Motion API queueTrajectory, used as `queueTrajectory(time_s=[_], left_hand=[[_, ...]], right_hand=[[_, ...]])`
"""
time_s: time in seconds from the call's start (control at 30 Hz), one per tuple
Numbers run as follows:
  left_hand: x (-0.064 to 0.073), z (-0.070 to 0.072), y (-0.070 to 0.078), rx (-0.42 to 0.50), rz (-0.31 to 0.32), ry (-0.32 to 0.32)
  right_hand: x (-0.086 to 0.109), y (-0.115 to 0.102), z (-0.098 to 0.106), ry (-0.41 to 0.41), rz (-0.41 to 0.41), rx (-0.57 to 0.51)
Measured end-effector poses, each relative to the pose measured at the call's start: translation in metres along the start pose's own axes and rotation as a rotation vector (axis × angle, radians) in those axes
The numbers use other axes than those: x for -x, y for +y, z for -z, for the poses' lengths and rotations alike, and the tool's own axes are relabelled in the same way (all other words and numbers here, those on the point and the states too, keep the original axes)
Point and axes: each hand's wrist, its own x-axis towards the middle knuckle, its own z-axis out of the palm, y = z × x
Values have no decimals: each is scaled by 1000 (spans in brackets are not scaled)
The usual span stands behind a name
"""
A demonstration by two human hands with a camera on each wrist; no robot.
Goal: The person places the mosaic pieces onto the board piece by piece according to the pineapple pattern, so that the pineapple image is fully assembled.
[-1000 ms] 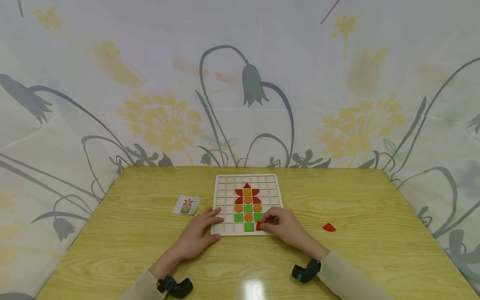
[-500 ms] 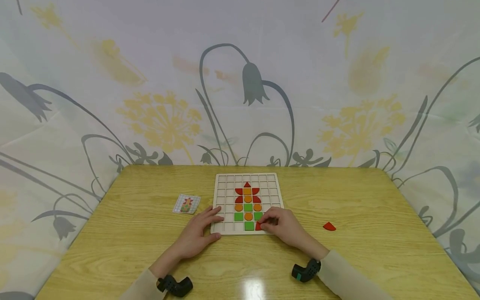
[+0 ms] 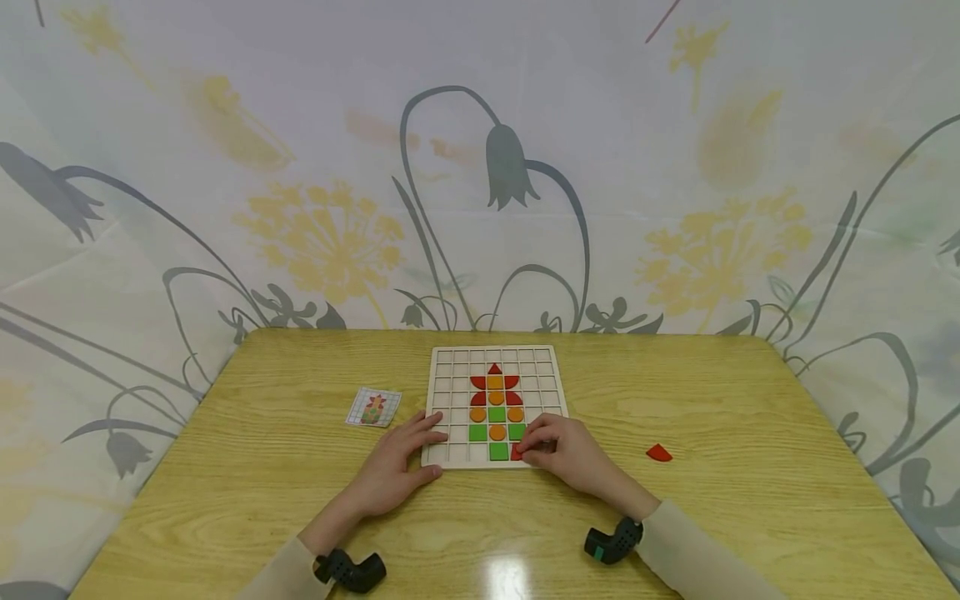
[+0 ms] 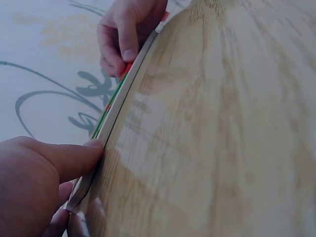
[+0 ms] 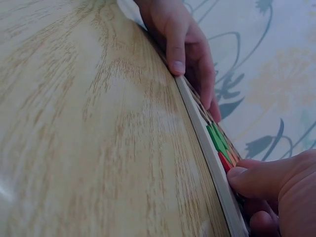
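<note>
A pale wooden grid board [image 3: 540, 360] lies on the table, with red, orange and green tiles set in a flower-like pattern. My right hand [image 3: 566, 452] is at its near right part, thumb and fingertips pinching a red tile [image 3: 516, 452] beside the lowest green square [image 3: 498, 452]. Most of that tile is hidden under the fingers; its red edge [image 5: 224, 161] also shows in the right wrist view. My left hand [image 3: 393, 467] rests at the near left corner, fingers extended over the board's left side and thumb [image 4: 81, 158] against the near edge.
A small pattern card [image 3: 373, 407] showing a similar flower lies left of the board. One loose red quarter-circle tile [image 3: 659, 452] is on the table [image 3: 720, 400] to the right. A flower-printed cloth [image 3: 322, 150] hangs behind the table's far edge.
</note>
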Motion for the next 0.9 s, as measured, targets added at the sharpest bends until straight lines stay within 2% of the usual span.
queueTrajectory(time_s=[0.43,0.9], left_hand=[[0,1,2,7,7,-5],[0,0,2,6,-1,3]], right_hand=[[-1,-1,0,12,-1,0],[-1,-2,0,51,-12,-45]])
